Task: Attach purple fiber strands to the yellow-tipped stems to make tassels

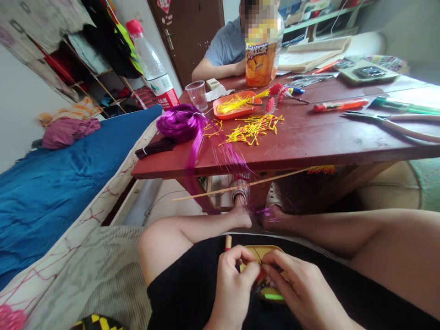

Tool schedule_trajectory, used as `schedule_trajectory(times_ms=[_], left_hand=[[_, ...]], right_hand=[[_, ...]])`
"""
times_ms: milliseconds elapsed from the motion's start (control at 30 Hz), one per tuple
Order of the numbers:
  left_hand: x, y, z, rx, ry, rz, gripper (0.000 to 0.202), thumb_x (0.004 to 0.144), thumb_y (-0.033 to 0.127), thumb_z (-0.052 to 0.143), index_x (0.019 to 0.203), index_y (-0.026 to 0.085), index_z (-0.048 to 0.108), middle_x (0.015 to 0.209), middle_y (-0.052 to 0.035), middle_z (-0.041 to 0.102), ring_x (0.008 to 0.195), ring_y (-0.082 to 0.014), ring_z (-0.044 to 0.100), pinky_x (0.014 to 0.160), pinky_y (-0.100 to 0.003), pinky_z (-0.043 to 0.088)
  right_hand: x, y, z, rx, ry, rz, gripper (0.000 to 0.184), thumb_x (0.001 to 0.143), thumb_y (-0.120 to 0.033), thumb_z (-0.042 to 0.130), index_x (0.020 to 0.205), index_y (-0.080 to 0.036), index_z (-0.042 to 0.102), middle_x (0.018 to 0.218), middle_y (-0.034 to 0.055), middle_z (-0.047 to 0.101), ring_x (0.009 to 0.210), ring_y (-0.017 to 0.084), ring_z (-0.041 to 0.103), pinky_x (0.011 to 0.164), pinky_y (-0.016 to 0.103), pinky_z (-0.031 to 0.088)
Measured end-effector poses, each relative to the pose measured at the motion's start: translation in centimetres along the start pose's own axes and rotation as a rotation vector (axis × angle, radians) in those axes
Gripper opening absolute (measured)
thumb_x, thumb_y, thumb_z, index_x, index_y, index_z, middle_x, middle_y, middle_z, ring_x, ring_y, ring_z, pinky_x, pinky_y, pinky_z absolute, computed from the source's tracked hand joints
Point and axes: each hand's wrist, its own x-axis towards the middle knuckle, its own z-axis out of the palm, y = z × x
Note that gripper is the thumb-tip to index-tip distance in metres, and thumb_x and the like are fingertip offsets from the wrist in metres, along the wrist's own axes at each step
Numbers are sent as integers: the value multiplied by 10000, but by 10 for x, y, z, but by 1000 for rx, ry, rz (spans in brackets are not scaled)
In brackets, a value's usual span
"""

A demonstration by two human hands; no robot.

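Observation:
Over my lap, my left hand (237,279) and my right hand (297,282) meet with fingertips pinched together. A thin dark strand (257,253) sticks up from between the fingertips; the rest of what they pinch is hidden. Under the hands lies a yellow tray (275,249) with small items, among them a bright green piece (274,297). Just behind my left hand, a beige-and-red rod (228,242) stands up, its lower part covered by the fingers.
On the red table (302,146) lie a purple thread bundle (182,121), yellow stamens (256,128), an orange dish (220,110), pliers (385,120) and bottles. A thin stick (213,194) juts out below the table edge. Across sits another person (222,50). A blue bed (82,165) stands left.

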Motion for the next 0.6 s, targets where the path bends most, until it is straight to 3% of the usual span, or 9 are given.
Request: schedule_trajectory(times_ms=[67, 200, 367, 433, 533, 600], left_hand=[[1, 1, -1, -100, -40, -96, 103, 647, 134, 489, 555, 179, 500, 542, 29, 491, 540, -126, 447, 536, -247, 381], [2, 6, -4, -7, -37, 34, 136, 630, 117, 518, 509, 179, 512, 563, 18, 515, 602, -142, 463, 607, -264, 376], [4, 7, -5, -325, -171, -252, 64, 612, 168, 533, 550, 169, 514, 518, 39, 459, 539, -111, 409, 534, -222, 339], [5, 5, -4, -398, -178, -293, 66, 611, 185, 536, 559, 167, 500, 530, 39, 458, 552, -108, 411, 543, -216, 338], [5, 6, -3, -325, -160, -253, 81, 639, 195, 523, 568, 177, 490, 529, 40, 461, 543, -114, 412, 536, -223, 339], [4, 7, -4, -146, -119, -126, 104, 647, 159, 518, 548, 183, 499, 537, 35, 478, 554, -128, 436, 554, -240, 358]], right_hand=[[-1, 3, 2, -126, 75, -136, 170, 878, -177, 377, 797, -192, 525, 674, 29, 622, 582, 156, 587, 551, 244, 445], [2, 3, 1, -267, 175, -294, 226, 857, -112, 348, 752, -188, 532, 600, 26, 617, 526, 159, 593, 513, 248, 463], [5, 0, -2, -275, 154, -288, 234, 852, -98, 346, 741, -175, 537, 585, 29, 611, 501, 151, 589, 492, 242, 466], [5, 0, -2, -295, 162, -338, 248, 847, -78, 336, 744, -169, 543, 576, 31, 611, 498, 154, 585, 501, 248, 471], [5, 1, -1, -320, 159, -385, 264, 835, -56, 327, 738, -166, 547, 573, 35, 614, 499, 161, 583, 513, 257, 475], [5, 1, -1, -322, 140, -363, 261, 837, -68, 331, 734, -169, 548, 568, 34, 609, 498, 164, 584, 503, 256, 471]])
